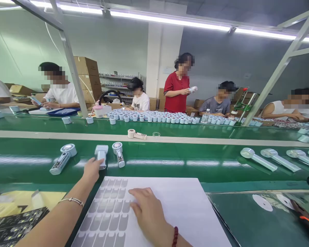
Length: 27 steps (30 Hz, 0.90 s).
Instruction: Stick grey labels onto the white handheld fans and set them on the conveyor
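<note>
Head view: left hand (92, 170) reaches onto the green belt (170, 161), fingers curled around the handle of a white fan (101, 155). Right hand (147, 210) lies flat, fingers spread, on a sticker sheet (175, 209) at the near edge. Two more fans (63, 158) flank the held one.

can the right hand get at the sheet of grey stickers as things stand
Probably yes: the right hand already rests flat on the white sheet of grey tab-shaped stickers, fingertips at the sticker rows, with nothing lying between them.
</note>
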Each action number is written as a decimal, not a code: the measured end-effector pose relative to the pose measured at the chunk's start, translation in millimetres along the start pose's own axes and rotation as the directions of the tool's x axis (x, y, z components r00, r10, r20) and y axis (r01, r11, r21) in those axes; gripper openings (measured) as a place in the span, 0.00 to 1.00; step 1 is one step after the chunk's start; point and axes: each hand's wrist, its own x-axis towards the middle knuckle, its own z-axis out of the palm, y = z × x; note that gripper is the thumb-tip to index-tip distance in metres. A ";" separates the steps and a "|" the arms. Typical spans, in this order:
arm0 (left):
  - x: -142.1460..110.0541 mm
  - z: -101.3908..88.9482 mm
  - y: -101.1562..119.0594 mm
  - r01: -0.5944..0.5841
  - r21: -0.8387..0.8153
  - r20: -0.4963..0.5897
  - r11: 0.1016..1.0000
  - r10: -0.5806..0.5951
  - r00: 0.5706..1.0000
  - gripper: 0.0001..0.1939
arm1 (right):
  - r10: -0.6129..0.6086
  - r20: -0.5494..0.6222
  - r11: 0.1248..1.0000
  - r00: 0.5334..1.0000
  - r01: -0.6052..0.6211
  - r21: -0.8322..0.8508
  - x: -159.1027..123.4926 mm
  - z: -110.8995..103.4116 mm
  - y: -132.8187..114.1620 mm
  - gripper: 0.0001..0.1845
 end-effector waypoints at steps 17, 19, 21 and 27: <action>-46.6 56.1 7.2 0.018 0.045 0.267 0.999 -0.029 0.963 0.14 | 0.065 0.097 0.908 0.993 -0.018 -0.419 3.7 19.0 -18.2 0.43; -75.5 42.3 7.4 0.059 -0.131 0.339 0.990 -0.011 0.941 0.11 | 0.097 0.075 0.951 0.993 -0.070 -0.301 5.4 18.6 -18.8 0.41; -108.1 21.2 4.8 0.114 -0.270 0.403 0.956 0.004 0.915 0.10 | 0.125 0.016 0.986 0.992 -0.122 -0.113 7.2 15.8 -18.3 0.39; -171.4 -68.9 -27.6 0.439 -0.398 0.486 0.806 -0.220 0.846 0.18 | 0.186 -0.080 0.935 0.979 -0.152 0.320 -5.7 -6.1 -25.7 0.28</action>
